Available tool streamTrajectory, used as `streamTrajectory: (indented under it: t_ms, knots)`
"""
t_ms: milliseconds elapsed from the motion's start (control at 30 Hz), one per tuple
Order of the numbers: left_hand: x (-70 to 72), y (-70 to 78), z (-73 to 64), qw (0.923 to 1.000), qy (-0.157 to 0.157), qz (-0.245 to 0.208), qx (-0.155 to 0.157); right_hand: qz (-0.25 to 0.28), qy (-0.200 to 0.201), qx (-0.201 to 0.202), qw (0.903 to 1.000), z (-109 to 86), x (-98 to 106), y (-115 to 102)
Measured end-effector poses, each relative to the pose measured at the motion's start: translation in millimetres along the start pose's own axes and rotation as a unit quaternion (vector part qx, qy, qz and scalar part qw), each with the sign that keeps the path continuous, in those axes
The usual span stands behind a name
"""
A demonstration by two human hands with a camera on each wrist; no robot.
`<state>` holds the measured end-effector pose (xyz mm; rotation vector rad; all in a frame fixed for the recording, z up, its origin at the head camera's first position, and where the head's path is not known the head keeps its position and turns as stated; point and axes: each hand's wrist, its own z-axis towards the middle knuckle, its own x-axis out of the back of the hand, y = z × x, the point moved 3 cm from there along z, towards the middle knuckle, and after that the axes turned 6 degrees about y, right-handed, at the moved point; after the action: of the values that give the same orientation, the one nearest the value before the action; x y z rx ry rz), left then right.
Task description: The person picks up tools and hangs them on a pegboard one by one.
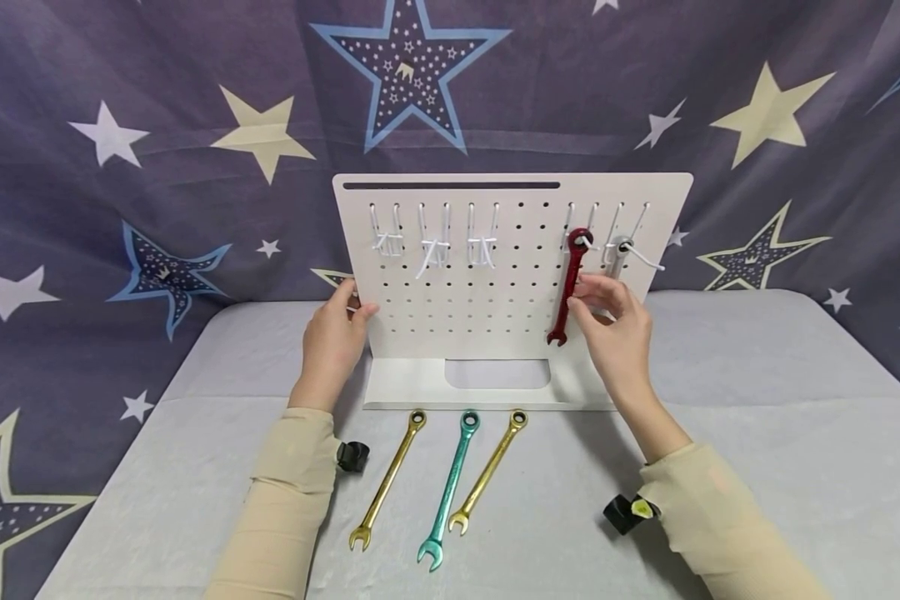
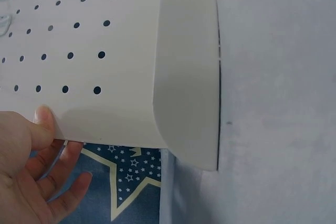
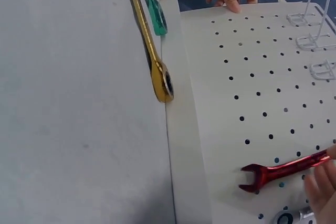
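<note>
A white pegboard (image 1: 457,317) stands upright on its base. My left hand (image 1: 333,342) grips its left edge, the thumb (image 2: 44,121) on the front face and the other fingers behind. A red combination wrench (image 1: 568,287) hangs by its ring end from a white hook at the right, open end down. My right hand (image 1: 617,329) pinches the red wrench's shaft from the right; the right wrist view cuts off part of this grip. Beside it, a silver wrench (image 1: 619,254) hangs on the rightmost hook, partly hidden by the right hand.
In front of the board lie a gold wrench (image 1: 386,483), a teal wrench (image 1: 450,487) and another gold wrench (image 1: 489,473) on the grey-covered table (image 1: 780,433). Several white hooks (image 1: 433,246) sit on the board's upper left. A star-patterned cloth (image 1: 540,92) hangs behind.
</note>
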<state>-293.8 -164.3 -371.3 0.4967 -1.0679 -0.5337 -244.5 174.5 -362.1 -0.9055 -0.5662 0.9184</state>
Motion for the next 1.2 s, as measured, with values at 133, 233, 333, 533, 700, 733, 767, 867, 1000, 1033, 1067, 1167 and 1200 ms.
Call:
streamTrajectory:
  t_ms: [133,233,333,533,700,733,767,867,1000,1033,1067,1167,1200]
  knots:
    - [-0.5,-0.7,0.6,1.0000,-0.002,0.001,0.002,0.001,-0.025,-0.014,0.9996,-6.1,3,0]
    - [-0.5,-1.0,1.3,1.0000,-0.003,0.002,0.000,0.007,-0.038,-0.027,0.9989,-11.3,5,-3]
    - [-0.3,-1.2,1.7,1.0000,-0.002,0.002,-0.002,0.006,-0.050,-0.031,0.9982,-14.6,5,-6]
    - [-0.3,-1.3,1.9,1.0000,-0.003,0.001,-0.003,0.001,-0.084,-0.023,0.9962,-17.9,4,-14]
    - [-0.6,-0.6,2.0,1.0000,-0.005,0.000,-0.004,-0.005,-0.126,-0.017,0.9919,-20.7,1,-17]
    - [-0.7,-0.5,2.0,1.0000,-0.005,-0.001,-0.004,-0.012,-0.135,-0.014,0.9907,-21.2,1,-18]
    - [-0.7,-0.6,2.0,1.0000,-0.005,-0.001,-0.004,-0.020,-0.144,-0.012,0.9892,-21.5,1,-18]
    - [-0.7,-0.6,1.8,1.0000,-0.004,0.000,-0.005,-0.053,-0.181,-0.002,0.9820,-23.0,0,-19]
    - [-1.0,-1.1,1.5,1.0000,-0.003,0.001,-0.004,-0.086,-0.241,0.008,0.9665,-25.4,-2,-18]
    - [-0.8,-1.0,1.2,1.0000,-0.003,0.000,-0.003,-0.089,-0.256,0.008,0.9626,-25.9,-2,-17]
    - [-0.7,-1.2,1.2,1.0000,-0.003,0.000,-0.002,-0.089,-0.269,0.008,0.9590,-26.4,-3,-16]
    - [-0.4,-1.2,1.2,1.0000,-0.002,-0.001,0.000,-0.092,-0.303,0.007,0.9486,-27.7,-4,-14]
    - [-0.1,-0.9,1.2,1.0000,-0.002,-0.001,0.001,-0.093,-0.314,0.008,0.9449,-28.2,-5,-13]
